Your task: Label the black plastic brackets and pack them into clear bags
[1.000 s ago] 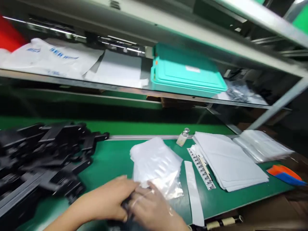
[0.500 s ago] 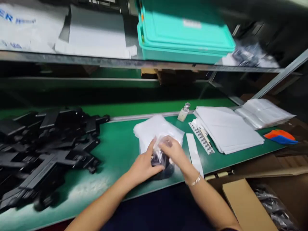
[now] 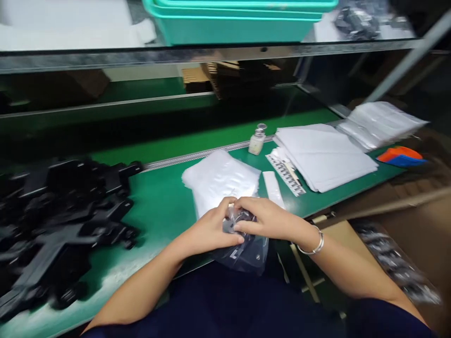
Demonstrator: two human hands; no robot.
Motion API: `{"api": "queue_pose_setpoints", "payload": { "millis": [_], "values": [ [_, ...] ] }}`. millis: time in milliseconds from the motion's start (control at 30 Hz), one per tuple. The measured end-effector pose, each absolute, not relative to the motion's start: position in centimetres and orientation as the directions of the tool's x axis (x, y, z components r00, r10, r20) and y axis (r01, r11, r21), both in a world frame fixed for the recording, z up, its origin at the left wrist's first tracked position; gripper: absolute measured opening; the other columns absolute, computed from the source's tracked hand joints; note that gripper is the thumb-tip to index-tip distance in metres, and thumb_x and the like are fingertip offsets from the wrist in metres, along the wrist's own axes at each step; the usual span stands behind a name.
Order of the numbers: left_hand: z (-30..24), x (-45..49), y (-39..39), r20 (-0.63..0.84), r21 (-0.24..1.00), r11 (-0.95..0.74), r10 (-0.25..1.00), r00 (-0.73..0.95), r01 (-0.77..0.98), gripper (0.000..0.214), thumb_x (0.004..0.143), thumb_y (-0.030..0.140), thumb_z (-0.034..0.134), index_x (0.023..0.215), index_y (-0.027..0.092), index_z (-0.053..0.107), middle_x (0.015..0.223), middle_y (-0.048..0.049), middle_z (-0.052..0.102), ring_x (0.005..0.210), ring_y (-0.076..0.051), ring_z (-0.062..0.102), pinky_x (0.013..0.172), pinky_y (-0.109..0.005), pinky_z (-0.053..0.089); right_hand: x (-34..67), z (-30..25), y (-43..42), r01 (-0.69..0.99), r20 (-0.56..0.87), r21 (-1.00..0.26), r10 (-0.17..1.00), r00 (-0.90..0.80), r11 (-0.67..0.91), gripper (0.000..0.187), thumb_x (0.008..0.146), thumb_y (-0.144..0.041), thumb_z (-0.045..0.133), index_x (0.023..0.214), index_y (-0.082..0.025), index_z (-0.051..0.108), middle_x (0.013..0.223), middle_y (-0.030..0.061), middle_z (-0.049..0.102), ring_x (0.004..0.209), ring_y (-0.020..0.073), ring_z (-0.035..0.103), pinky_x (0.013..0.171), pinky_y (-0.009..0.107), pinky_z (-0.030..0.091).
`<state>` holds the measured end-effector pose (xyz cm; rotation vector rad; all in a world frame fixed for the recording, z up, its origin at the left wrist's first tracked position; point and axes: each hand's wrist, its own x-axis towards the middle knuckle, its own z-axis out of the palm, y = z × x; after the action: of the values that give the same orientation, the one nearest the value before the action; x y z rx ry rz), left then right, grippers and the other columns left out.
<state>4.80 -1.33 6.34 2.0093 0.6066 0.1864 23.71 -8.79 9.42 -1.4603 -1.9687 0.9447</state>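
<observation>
Both of my hands grip a clear plastic bag [image 3: 246, 256] with a dark part inside, at the front edge of the green bench. My left hand [image 3: 214, 230] is closed round its left side, thumb across the front. From the right, my right hand [image 3: 264, 218] pinches the upper part, a bangle on its wrist. The bag's lower end hangs toward my body; its contents are partly hidden by my fingers. Just behind my hands lies a pile of clear flat bags [image 3: 225, 178]. A white strip [image 3: 273, 188] lies to their right.
Black plastic parts [image 3: 66, 225] are heaped at the left. Toward the right are a small glass bottle [image 3: 257, 139], a sheet of labels [image 3: 286, 173], white sheets [image 3: 324, 155] and orange and blue pieces [image 3: 401, 156]. A shelf with a turquoise bin [image 3: 239, 28] crosses above. An open carton [image 3: 405, 220] stands below right.
The bag has come nearer my body, over the bench's front edge, and its lower end now hangs down. My right hand has turned more sideways. The camera view has tilted downward.
</observation>
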Motion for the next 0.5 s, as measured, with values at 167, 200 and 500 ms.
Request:
{"api": "queue_pose_setpoints", "payload": {
  "millis": [167,200,500],
  "values": [
    [7.5,9.5,-4.1,0.023,0.819,-0.564,0.219,0.975,0.108,0.090,0.080,0.037,0.067,0.152,0.028,0.015,0.130,-0.0100,0.062,0.115,-0.029,0.063,0.094,-0.040,0.053,28.6,11.4,-17.1,0.639,0.127,-0.743,0.979,-0.156,0.199,0.009,0.087,-0.027,0.060,0.091,-0.019,0.059,0.081,-0.0007,0.064,0.068,0.0115,0.056,0.066,0.022,0.043],
    [7.4,10.3,-4.2,0.097,0.781,-0.624,0.168,0.981,0.029,0.085,0.082,0.042,0.066,0.152,0.030,0.019,0.136,-0.0096,0.059,0.120,-0.030,0.060,0.095,-0.040,0.053,30.1,11.8,-19.8,0.672,0.150,-0.727,0.987,-0.049,0.144,0.008,0.088,-0.028,0.059,0.090,-0.020,0.059,0.081,-0.0006,0.064,0.068,0.0117,0.057,0.066,0.023,0.043],
    [0.6,17.2,-2.2,0.104,0.640,-0.768,0.051,0.993,-0.028,0.033,0.092,0.044,0.051,0.118,0.028,0.063,0.114,-0.0008,0.072,0.097,-0.021,0.072,0.067,-0.021,0.060,41.2,10.1,-46.5,0.128,0.289,-0.397,0.009,0.957,-0.909,0.025,0.082,-0.044,0.055,0.091,-0.023,0.065,0.089,0.0072,0.069,0.074,0.0234,0.061,0.062,0.031,0.041]
  ]
}}
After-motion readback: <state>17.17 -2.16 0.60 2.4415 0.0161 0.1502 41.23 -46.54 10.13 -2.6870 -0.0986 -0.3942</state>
